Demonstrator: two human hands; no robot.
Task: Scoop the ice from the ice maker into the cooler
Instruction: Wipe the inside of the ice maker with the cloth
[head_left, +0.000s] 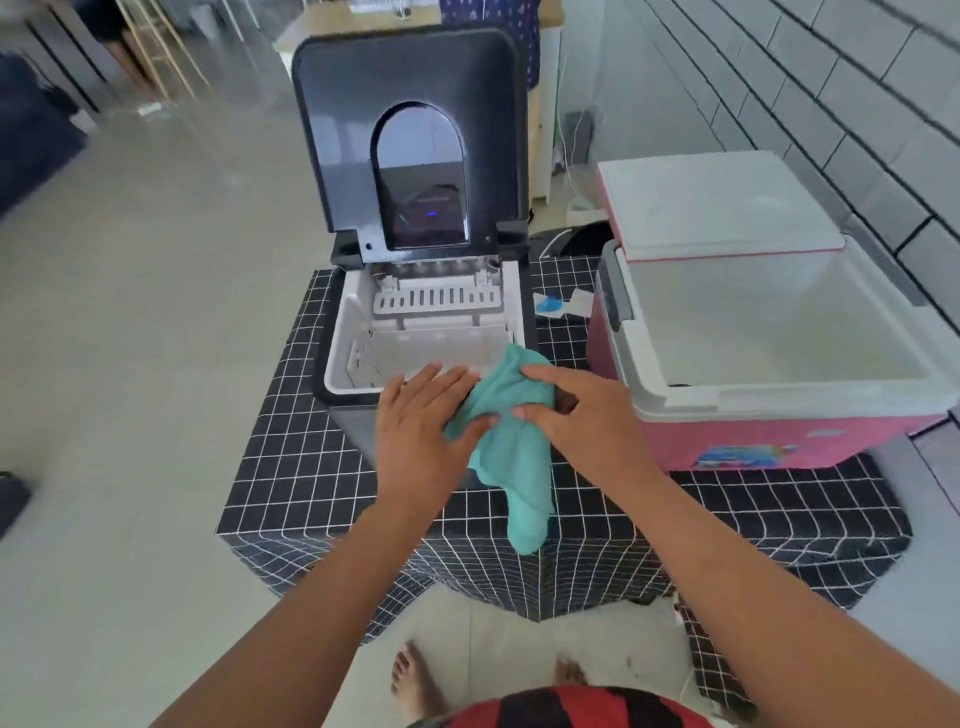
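The dark ice maker (410, 156) stands on the table with its lid raised, and its white inner basket (415, 348) shows no ice that I can make out. To its right sits the pink cooler (769, 447) with its white lid (717, 202) folded back and its inside showing. A teal cloth (514, 457) hangs over the ice maker's front right corner. My left hand (423, 431) lies flat against the cloth, thumb pressed on it. My right hand (576, 410) grips the cloth from the right. No scoop is visible.
The table wears a black cloth with a white grid (301, 467). A small blue and white packet (558, 305) lies between ice maker and cooler. A white tiled wall (831, 93) runs along the right. Pale floor spreads to the left, and bare feet (415, 680) stand below.
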